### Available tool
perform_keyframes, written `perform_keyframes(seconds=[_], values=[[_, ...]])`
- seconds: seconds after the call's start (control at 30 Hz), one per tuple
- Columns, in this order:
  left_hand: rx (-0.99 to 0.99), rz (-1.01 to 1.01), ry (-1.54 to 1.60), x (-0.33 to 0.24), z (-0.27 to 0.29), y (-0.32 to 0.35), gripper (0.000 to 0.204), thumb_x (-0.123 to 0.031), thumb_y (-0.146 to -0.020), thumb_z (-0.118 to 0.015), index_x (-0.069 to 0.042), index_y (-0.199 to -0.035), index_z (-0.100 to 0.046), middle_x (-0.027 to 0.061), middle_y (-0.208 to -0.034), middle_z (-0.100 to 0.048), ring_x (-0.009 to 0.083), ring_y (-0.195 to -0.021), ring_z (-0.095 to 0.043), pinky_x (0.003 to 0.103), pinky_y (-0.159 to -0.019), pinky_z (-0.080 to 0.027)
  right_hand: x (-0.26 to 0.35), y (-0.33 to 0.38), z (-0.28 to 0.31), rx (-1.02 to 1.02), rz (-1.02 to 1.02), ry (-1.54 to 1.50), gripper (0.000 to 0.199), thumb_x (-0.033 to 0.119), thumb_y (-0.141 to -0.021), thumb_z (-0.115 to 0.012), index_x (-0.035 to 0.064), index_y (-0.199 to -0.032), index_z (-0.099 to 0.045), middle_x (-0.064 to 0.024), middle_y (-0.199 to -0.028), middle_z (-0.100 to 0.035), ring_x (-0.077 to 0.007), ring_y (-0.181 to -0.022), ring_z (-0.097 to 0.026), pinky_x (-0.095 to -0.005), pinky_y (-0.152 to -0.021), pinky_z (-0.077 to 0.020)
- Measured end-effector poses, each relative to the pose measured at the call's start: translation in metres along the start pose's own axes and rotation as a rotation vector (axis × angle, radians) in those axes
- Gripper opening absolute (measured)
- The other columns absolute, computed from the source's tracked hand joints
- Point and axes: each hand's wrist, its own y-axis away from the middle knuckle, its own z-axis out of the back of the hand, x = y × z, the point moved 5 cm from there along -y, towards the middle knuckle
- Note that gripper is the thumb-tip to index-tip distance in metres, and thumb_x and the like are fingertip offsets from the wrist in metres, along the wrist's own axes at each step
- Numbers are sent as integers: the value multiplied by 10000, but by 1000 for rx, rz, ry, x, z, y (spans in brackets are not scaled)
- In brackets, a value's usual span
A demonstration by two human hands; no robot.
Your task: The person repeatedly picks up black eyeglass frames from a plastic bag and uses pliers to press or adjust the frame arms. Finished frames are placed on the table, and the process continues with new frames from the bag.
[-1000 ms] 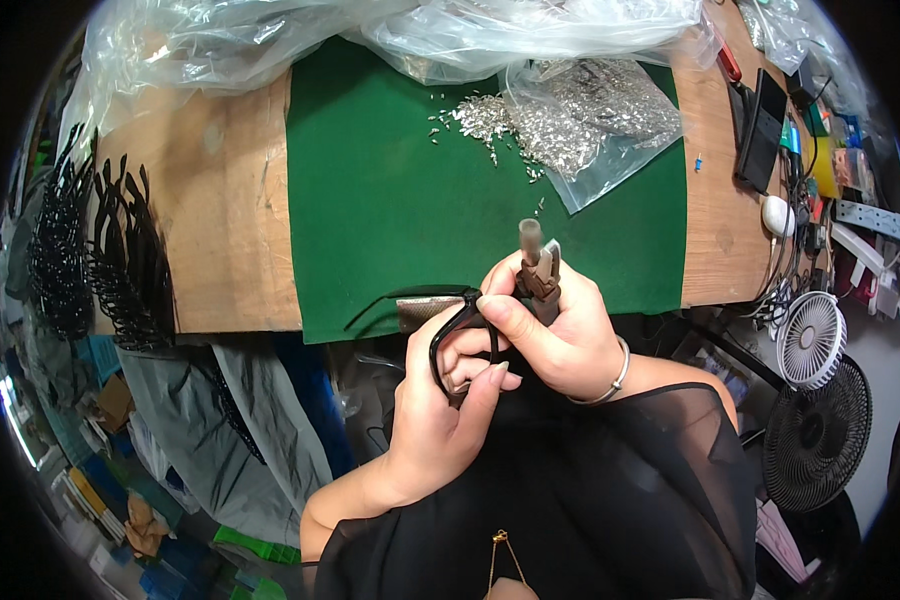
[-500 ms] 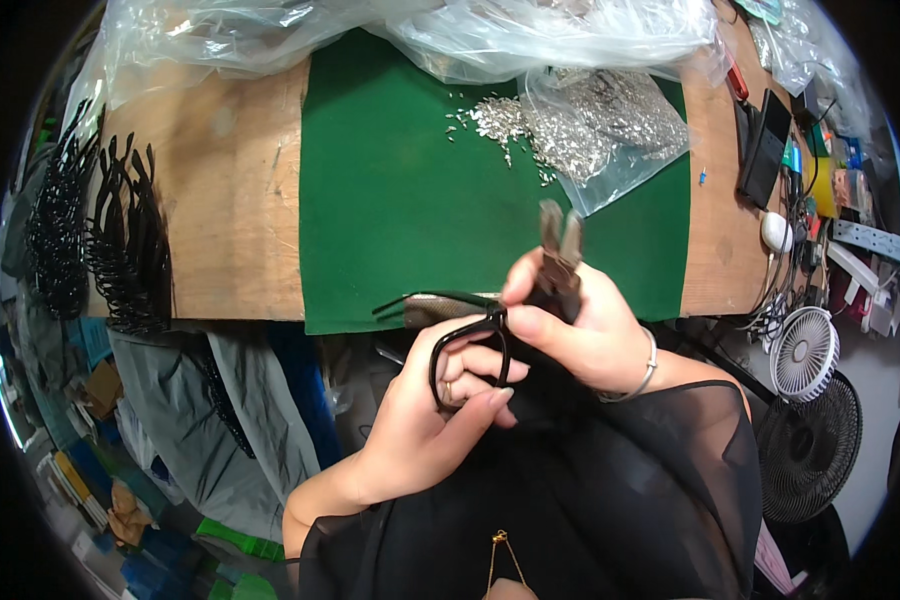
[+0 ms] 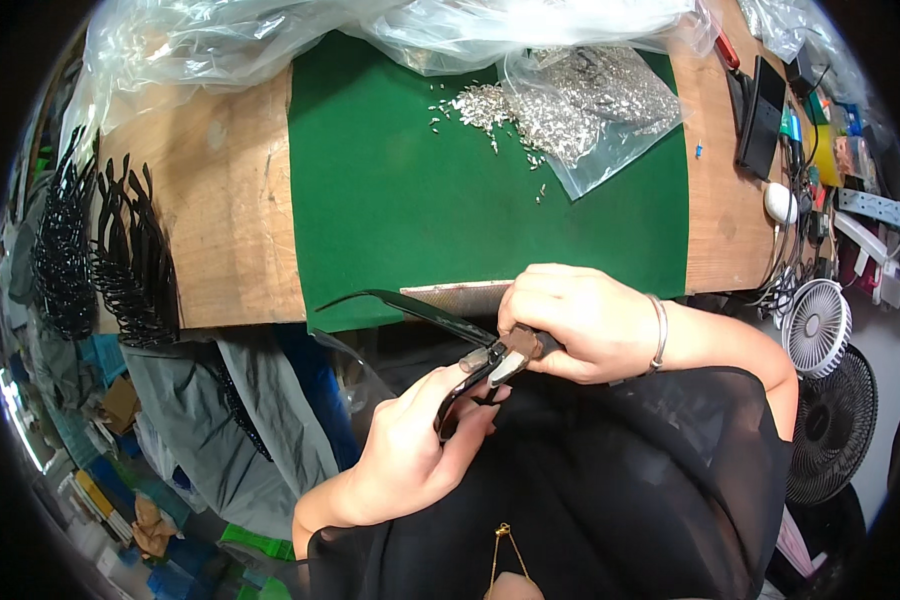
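In my left hand, closed, is a black eyeglass frame, one temple stretched out over the mat's front edge. My right hand grips a pair of pliers with brownish and silver jaws. Those jaws sit at the frame's hinge corner, right by the left fingertips; whether they clamp it I cannot tell. Much of the frame's front is hidden by my left fingers. Beyond my hands, a pile of tiny silver metal pieces spills from a clear plastic bag onto the green mat.
Stacked black eyeglass frames stand at the left on the wooden table. Clear plastic sheeting covers the far edge. To the right lie a black phone, a white rounded device and cables; a white fan stands below.
The pliers have swung from pointing away over the mat down to the frame's hinge corner. My right hand has turned over, and the frame has tilted in my left hand.
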Motion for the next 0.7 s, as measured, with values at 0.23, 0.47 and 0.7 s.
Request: perform_keyframes(seconds=[0.23, 0.47, 0.7], values=[[6, -273, -390, -3, -1, -12, 301, 71, -687, -612, 29, -974, -529, 150, -824, -576, 287, -663, -588, 297, -565, -477, -8, 3, -5, -117, 52, 202, 242, 162, -624, -680, 70, -720, -478, -65, -680, -519, -232, -660, -544, -336, -613, -445], [4, -173, -109, 4, 6, -20, 376, 67, -705, -611, 30, -1048, -461, 129, -879, -569, 224, -724, -575, 280, -626, -465, -4, 3, -3, -197, 8, 322, 244, 152, -597, -671, 69, -703, -468, -54, -657, -480, -230, -640, -516, -322, -592, -409], [-251, -180, 231, -9, 20, -26, 454, -61, -861, -511, 56, -1228, -271, 52, -904, -520, 74, -769, -483, 192, -699, -401, 6, -20, 6, -346, 121, 313, 248, 151, -585, -644, 59, -739, -472, -76, -714, -477, -247, -697, -502, -339, -638, -400]])
